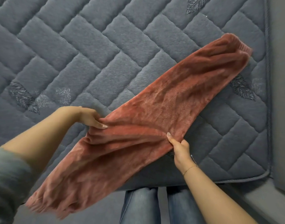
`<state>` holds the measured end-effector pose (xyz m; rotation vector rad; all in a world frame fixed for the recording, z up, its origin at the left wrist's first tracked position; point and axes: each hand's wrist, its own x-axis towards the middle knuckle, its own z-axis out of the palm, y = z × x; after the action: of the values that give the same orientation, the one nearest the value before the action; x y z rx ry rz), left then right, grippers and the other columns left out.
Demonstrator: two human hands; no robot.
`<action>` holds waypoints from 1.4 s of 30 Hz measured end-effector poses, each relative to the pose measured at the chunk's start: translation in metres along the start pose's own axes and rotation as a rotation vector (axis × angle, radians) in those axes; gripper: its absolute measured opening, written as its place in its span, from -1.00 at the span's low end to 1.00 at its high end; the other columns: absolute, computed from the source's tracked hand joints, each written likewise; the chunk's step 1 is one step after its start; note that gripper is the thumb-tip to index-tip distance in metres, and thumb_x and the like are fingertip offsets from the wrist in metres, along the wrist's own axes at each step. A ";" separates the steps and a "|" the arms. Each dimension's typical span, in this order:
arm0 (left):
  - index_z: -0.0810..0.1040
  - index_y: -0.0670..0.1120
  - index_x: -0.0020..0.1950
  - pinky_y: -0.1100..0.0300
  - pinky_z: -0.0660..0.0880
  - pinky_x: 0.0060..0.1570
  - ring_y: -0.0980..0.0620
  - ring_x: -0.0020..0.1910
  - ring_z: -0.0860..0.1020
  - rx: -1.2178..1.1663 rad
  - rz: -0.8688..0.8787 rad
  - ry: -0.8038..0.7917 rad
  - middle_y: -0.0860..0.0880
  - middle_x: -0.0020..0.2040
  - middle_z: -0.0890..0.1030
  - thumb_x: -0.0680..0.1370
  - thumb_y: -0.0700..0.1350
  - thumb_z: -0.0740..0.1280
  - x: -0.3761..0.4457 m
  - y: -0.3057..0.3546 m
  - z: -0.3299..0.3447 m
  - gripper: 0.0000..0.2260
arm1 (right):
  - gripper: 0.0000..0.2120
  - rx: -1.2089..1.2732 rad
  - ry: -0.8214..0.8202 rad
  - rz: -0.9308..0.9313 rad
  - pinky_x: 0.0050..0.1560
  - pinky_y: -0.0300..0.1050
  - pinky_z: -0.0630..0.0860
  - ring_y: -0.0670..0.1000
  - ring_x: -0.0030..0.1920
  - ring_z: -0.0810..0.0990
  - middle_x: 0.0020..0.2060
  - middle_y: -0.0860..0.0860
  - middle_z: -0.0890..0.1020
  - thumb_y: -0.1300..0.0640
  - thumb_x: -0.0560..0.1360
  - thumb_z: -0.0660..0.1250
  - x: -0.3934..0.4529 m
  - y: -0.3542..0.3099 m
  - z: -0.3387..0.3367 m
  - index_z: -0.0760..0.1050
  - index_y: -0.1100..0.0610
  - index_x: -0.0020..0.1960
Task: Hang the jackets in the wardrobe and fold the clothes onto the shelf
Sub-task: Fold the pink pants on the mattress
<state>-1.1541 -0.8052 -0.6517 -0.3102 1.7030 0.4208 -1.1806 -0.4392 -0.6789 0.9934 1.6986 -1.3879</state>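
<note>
The head view looks down on a grey quilted mattress [106, 50] with a pink fleece garment [154, 113] stretched diagonally across its near right part. By its long paired legs and ribbed cuff it looks like a pair of trousers, laid leg upon leg. The far cuff [235, 44] rests on the mattress near its right edge; the near end [54, 199] hangs off the front edge, blurred, in front of the person's jeans [141, 206].

The left hand [90, 117] pinches the upper edge of the fabric at mid-length, fingers curled over a fold. The right hand [180, 147] holds the lower edge just opposite, thumb on top and fingers tucked under the cloth. Each grip is closed on the garment, and the stretch between them is lifted and creased.

As for progress, this piece looks halved lengthwise only, with the crosswise folds not yet made. No wardrobe, shelf or jackets are in sight, so how much of the rest is done cannot be told.
</note>
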 end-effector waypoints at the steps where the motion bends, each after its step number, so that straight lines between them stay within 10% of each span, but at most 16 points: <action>1: 0.56 0.06 -0.14 -0.02 0.20 0.23 0.06 0.04 0.54 0.049 -0.017 0.025 0.13 -0.07 0.63 0.39 0.50 0.21 0.001 -0.005 0.000 -0.48 | -0.64 -0.002 -0.019 0.005 0.21 -0.01 0.52 0.08 0.10 0.65 0.04 0.10 0.70 0.07 0.42 0.53 0.000 0.001 -0.002 0.59 0.22 0.14; 6: 0.42 0.07 -0.34 0.05 0.16 0.15 -0.03 0.05 0.48 -0.018 0.072 0.697 0.12 -0.31 0.50 0.35 0.45 0.22 -0.004 -0.044 0.000 -0.56 | -0.71 -0.047 -0.192 0.001 0.11 -0.09 0.57 0.07 0.08 0.69 -0.01 0.07 0.73 0.12 0.44 0.48 -0.003 -0.003 -0.004 0.61 0.20 0.12; 12: 0.41 -0.07 0.36 -0.16 0.29 0.25 -0.20 0.32 0.37 -0.546 -0.063 1.098 -0.16 0.31 0.41 0.51 0.04 0.43 0.001 -0.002 0.069 -0.52 | -0.73 -0.058 0.079 -0.152 0.05 -0.14 0.57 0.00 -0.03 0.61 0.01 0.12 0.63 0.19 0.51 0.44 -0.014 0.001 0.013 0.48 0.22 0.16; 15: 0.37 -0.05 0.40 -0.09 0.23 0.33 -0.15 0.38 0.29 -0.497 0.039 1.334 -0.13 0.43 0.31 0.49 -0.01 0.45 -0.012 0.049 0.109 -0.47 | -0.68 0.007 0.184 -0.183 0.09 -0.09 0.55 -0.02 -0.01 0.58 0.00 0.06 0.60 0.06 0.50 0.46 -0.025 0.006 0.023 0.49 0.19 0.15; 19: 0.38 0.00 0.46 -0.13 0.22 0.40 -0.11 0.49 0.21 -0.348 0.250 1.133 -0.13 0.53 0.25 0.38 0.00 0.53 -0.008 0.127 0.167 -0.33 | -0.74 0.040 0.270 -0.266 -0.01 -0.18 0.52 -0.06 -0.10 0.51 -0.06 0.04 0.55 0.00 0.49 0.46 -0.023 -0.003 0.027 0.50 0.12 0.05; 22: -0.06 0.08 0.62 -0.15 -0.25 0.49 -0.08 0.59 -0.24 -0.181 0.150 0.906 -0.08 0.62 -0.20 0.46 0.18 0.42 0.009 0.152 0.199 -0.11 | -0.58 0.047 0.151 -0.241 0.17 -0.01 0.58 0.02 0.09 0.61 0.12 0.08 0.60 -0.03 0.50 0.44 -0.004 -0.028 0.023 0.45 0.17 0.24; 26: -0.21 0.10 0.58 -0.14 -0.42 0.43 -0.05 0.53 -0.40 -0.207 0.107 0.877 -0.01 0.56 -0.36 0.65 0.14 0.13 0.021 0.154 0.204 -0.35 | -0.49 -0.072 0.067 -0.295 0.36 0.06 0.46 0.02 0.26 0.53 0.27 0.07 0.55 -0.06 0.53 0.41 0.027 -0.073 0.009 0.41 0.24 0.31; 31: 0.31 -0.11 0.53 -0.25 0.00 0.51 -0.15 0.58 -0.02 -0.238 0.267 1.015 -0.06 0.60 0.06 0.64 -0.15 0.26 0.005 0.161 0.212 -0.55 | -0.78 -0.227 0.059 -0.392 -0.13 -0.39 0.49 -0.08 -0.09 0.51 -0.17 -0.08 0.55 0.02 0.59 0.35 0.038 -0.099 -0.016 0.40 0.06 -0.17; 36: 0.55 -0.19 0.33 -0.23 0.41 0.31 -0.23 0.40 0.44 -0.267 0.197 1.100 -0.18 0.47 0.40 0.50 -0.14 0.46 -0.011 0.179 0.245 -0.59 | -0.91 -0.135 -0.096 -0.287 -0.12 -0.18 0.60 -0.04 -0.08 0.62 -0.06 0.00 0.63 0.08 0.59 0.34 0.038 -0.102 -0.035 0.48 0.08 -0.05; 42: 0.52 -0.15 0.09 -0.05 0.37 -0.01 -0.20 0.04 0.49 -0.592 -0.140 1.083 -0.13 0.06 0.52 0.45 -0.16 0.49 0.005 0.203 0.197 -0.73 | -0.69 0.107 -0.198 -0.139 0.19 0.00 0.58 0.04 0.18 0.62 0.19 0.08 0.63 0.08 0.56 0.40 0.061 -0.153 -0.036 0.47 0.15 0.25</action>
<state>-1.0685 -0.5356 -0.6632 -1.2540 2.5407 0.7222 -1.3469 -0.4157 -0.6606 0.7772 1.5845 -1.6254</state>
